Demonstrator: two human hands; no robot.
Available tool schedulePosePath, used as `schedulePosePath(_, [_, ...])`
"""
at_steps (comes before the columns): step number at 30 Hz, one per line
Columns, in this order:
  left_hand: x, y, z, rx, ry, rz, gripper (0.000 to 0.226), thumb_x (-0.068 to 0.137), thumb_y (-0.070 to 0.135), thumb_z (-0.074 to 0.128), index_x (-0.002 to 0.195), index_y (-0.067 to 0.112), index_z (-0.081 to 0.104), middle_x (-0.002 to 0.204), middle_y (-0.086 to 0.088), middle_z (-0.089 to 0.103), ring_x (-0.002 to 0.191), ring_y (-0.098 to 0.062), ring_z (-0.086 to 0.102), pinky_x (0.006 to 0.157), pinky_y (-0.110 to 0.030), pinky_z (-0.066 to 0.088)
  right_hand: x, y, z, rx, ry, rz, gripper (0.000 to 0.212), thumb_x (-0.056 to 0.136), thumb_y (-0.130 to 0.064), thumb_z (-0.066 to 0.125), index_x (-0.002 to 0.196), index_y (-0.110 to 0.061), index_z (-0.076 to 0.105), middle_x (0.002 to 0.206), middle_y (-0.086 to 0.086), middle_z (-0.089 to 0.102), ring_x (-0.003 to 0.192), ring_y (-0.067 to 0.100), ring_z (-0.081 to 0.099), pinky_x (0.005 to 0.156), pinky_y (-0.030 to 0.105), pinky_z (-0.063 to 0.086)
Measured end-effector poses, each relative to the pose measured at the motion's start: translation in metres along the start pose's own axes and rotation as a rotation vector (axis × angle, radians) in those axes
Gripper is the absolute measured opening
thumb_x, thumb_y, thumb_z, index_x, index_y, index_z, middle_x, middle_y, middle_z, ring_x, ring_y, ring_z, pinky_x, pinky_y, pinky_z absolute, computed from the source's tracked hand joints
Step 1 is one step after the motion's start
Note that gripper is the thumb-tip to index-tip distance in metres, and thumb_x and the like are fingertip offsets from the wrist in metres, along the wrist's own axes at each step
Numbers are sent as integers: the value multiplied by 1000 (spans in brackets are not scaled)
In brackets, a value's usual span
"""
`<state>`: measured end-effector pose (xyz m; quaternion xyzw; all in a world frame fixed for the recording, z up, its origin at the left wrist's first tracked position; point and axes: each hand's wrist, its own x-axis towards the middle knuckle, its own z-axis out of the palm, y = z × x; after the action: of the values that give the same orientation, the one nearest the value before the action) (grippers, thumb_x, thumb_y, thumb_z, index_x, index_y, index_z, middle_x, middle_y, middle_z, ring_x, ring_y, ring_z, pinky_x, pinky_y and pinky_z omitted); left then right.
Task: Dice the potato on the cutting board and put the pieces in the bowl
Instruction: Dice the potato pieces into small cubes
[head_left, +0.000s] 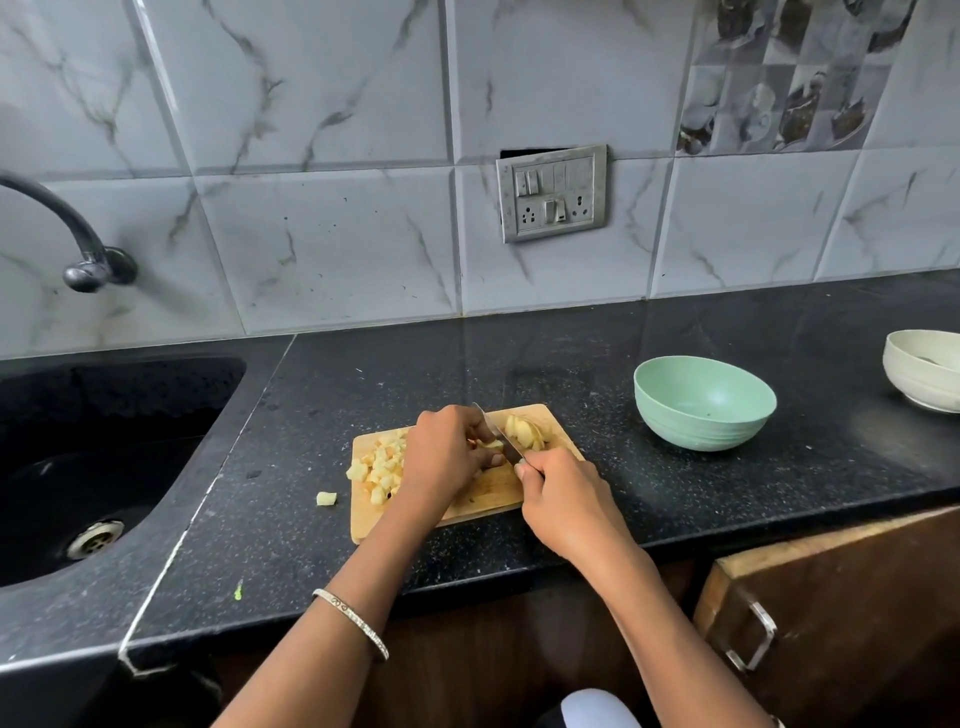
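Wooden board carries potato dice; green bowl beside.

Place: a home kitchen.
Wall: marble-look tiles, one decorative tile printed with cups, and a switch plate with sockets.
Counter: black speckled stone counter; below it at right, a wooden cupboard with a metal handle.
Sink: a dark sink set into the counter at left, with a drain and a tap coming out of the wall.
Food work: a wooden board with diced potato and a knife; a green bowl and a white bowl to its right.
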<state>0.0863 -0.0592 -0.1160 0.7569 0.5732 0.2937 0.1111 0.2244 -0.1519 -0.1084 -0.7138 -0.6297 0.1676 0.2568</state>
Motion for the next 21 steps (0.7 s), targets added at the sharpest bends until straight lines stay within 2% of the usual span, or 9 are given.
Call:
schedulePosePath(3, [0,1,0,-6,1,-16,20,71,29,86,84,24,72,86,8,74,81,-10,68,77,-33,57,3,2,0,10,-8,-6,26,104,-39,45,114,-27,66,109,1,66,102,28,62,78,38,50])
schedulePosePath(7, [-2,2,1,-32,13,-45,18,71,27,86,81,27,71,83,8,74,79,-10,68,76,-32,57,-11,7,1,-32,-9,7,23,104,-39,44,110,-24,62,105,2,63,91,27,56,70,34,41])
schedulePosePath(10, [-3,3,0,-41,10,-59,18,71,28,87,82,27,72,85,7,74,80,-10,68,76,-31,57,-20,8,-2,-64,-19,13,26,105,-37,42,121,-25,60,117,4,64,103,30,60,71,33,39])
schedulePosePath(14, [-3,4,-2,-69,3,-74,18,72,26,86,83,25,73,80,7,74,70,-4,67,73,-24,55,-31,3,-9,-121,-43,-1,33,107,-34,41,137,-25,51,129,5,61,116,30,58,77,34,42])
schedulePosePath(19, [-9,4,-5,-115,14,-87,21,69,25,89,84,21,75,79,7,74,70,-4,68,69,-22,53,-42,4,-18,-154,-47,-14,35,106,-35,44,139,-26,52,131,6,60,118,32,58,85,38,46])
schedulePosePath(21, [-12,5,-7,-148,20,-94,21,69,25,89,84,20,75,76,7,73,64,-2,67,63,-14,50,-44,9,-28,-152,-36,1,33,104,-36,45,135,-30,57,127,5,62,117,32,59,84,39,46])
